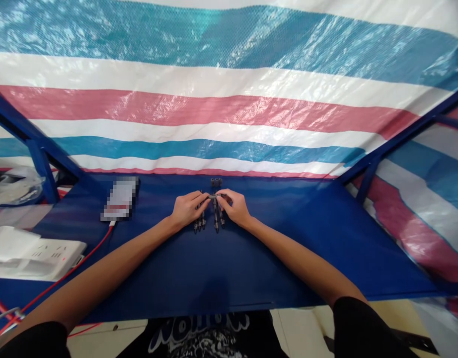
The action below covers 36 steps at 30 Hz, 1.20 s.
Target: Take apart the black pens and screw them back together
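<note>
1. I see my left hand (pixel 186 209) and right hand (pixel 234 206) meeting at the middle of the blue desk (pixel 288 248), fingertips nearly touching.
2. Between them I pinch a thin dark rod (pixel 213 197), lying crosswise; each hand's grip is clenched on one end of it, thumb against forefinger.
3. Under my hands lie more dark rods (pixel 216 221) side by side on the desk, their lengths running toward me. One group shows below the left hand, another below the right.
4. Just beyond my fingers stands a small dark block (pixel 216 182), near the far edge of the desk. It is too small for me to tell what it is.
5. To the left, well apart from my hands, a blurred white box (pixel 119 199) lies on the desk, with a red cable (pixel 83 258) running from it toward me.
6. Farther left sits a white power strip (pixel 46 253), partly under white sheets.
7. A striped tarp (pixel 229 99) in blue, white and red rises behind the desk, framed by blue bars (pixel 42 169).
</note>
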Tool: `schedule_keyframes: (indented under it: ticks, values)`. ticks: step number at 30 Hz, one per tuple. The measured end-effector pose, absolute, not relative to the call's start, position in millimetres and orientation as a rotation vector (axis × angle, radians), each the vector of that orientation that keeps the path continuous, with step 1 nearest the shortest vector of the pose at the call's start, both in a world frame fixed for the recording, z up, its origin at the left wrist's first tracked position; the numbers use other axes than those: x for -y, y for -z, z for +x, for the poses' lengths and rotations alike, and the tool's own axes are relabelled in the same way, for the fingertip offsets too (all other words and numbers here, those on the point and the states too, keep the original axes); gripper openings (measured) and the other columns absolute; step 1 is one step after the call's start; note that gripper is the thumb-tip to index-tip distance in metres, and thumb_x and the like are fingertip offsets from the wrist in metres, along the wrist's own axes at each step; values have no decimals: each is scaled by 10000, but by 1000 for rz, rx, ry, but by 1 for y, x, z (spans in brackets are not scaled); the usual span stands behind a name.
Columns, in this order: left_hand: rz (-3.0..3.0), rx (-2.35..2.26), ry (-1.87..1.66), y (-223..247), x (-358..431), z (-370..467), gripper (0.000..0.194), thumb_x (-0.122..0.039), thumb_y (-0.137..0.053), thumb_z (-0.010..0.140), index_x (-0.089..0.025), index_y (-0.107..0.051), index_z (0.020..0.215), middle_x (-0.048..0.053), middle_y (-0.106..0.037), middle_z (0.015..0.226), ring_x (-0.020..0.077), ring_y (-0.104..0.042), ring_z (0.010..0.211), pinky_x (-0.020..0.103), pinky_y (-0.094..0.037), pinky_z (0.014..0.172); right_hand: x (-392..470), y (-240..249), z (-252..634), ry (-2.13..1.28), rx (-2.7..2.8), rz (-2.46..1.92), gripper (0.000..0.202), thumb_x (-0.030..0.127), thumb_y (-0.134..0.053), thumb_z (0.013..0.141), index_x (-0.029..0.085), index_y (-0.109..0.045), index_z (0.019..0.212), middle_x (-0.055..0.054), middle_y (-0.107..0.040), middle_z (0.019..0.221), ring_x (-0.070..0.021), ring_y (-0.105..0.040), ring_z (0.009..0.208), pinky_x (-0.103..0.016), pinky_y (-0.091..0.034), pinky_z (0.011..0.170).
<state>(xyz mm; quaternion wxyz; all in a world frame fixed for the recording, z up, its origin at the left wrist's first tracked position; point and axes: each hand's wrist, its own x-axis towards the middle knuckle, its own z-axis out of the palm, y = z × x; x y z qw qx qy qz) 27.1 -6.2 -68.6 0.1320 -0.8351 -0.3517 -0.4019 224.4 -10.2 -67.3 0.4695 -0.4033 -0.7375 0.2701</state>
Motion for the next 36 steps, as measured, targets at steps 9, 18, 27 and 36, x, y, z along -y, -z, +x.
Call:
schedule_keyframes:
  ticks: [9, 18, 27, 36]
  values:
    - [-2403, 994, 1113, 73, 3, 24, 267, -340, -483, 955, -195, -702, 910, 23, -671, 717, 94, -613, 638, 171, -422, 547, 8, 70, 223, -555, 1830, -1016, 242, 380, -508, 908, 198, -666, 922, -52, -692, 789, -179, -636, 685, -294, -517, 695]
    - [-2362, 932, 1114, 73, 5, 23, 224, -329, -524, 939, -189, -686, 873, 16, -671, 698, 98, -615, 624, 187, -410, 539, 8, 78, 224, -293, 1901, -1054, 236, 358, -485, 929, 192, -640, 867, -52, -671, 742, -171, -609, 664, -273, -464, 683]
    - [-2389, 997, 1159, 69, 5, 25, 216, -319, -517, 945, -183, -681, 906, 14, -692, 732, 98, -622, 650, 191, -403, 549, 15, 72, 220, -206, 1894, -1058, 410, 342, -451, 937, 200, -415, 554, 16, -451, 527, -108, -407, 496, -251, -341, 559]
    - [-2423, 1034, 1148, 68, 5, 25, 234, -320, -504, 953, -177, -685, 918, 9, -692, 731, 86, -623, 648, 190, -416, 576, 13, 64, 225, -504, 1722, -1051, 253, 384, -454, 922, 181, -556, 811, 28, -483, 591, -109, -456, 518, -236, -377, 553]
